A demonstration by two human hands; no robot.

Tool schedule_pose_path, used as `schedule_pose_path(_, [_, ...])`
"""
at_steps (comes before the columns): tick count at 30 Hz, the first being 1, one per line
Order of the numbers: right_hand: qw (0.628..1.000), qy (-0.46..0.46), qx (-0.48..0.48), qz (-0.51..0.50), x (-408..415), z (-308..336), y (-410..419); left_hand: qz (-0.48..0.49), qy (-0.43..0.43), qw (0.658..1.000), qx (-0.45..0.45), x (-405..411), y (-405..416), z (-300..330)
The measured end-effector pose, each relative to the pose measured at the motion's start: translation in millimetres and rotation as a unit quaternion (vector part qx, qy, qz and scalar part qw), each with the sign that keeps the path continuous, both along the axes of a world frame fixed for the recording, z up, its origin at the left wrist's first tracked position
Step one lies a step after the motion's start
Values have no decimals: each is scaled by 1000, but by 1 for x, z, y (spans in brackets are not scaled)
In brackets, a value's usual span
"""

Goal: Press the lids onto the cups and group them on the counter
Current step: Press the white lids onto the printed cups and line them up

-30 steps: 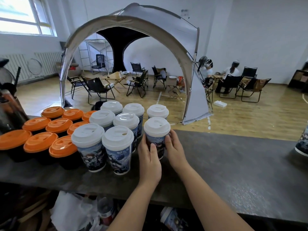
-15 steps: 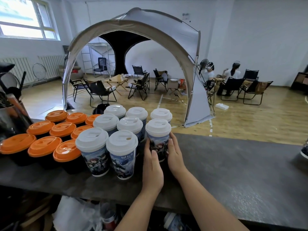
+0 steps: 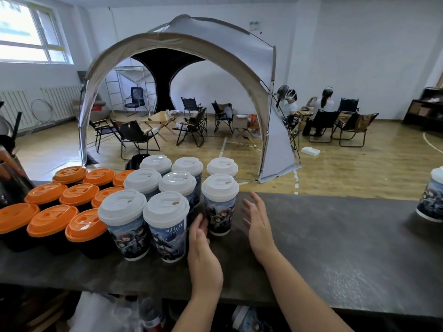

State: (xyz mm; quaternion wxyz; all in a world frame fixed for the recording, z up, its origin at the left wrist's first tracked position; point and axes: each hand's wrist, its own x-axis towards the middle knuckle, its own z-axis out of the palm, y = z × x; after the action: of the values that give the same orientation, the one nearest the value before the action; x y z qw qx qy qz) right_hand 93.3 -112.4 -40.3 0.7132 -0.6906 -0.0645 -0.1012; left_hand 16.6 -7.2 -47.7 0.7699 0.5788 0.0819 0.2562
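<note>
A white-lidded cup [image 3: 431,195] at the counter's far right is cut off.

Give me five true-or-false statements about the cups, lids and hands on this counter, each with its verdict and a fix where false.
1. Both hands grip a cup. False: the left hand and right hand are open, flanking the nearest white-lidded cup.
2. The orange-lidded cups stand left of the white-lidded group. True.
3. One cup stands apart at the far right of the counter. True.
4. The white-lidded cups lie on their sides. False: they stand upright.
5. The orange-lidded cups are taller. False: shorter.
</note>
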Motion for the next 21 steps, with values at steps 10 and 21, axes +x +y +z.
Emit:
schedule_pose_path(10, [992,-1,21,-128,-40,17,-159,-180,11,971,155,26,-90,26])
schedule_pose_path(21, [945,27,50,-321,-56,19,-374,-420,150,879,172,123,-325,48])
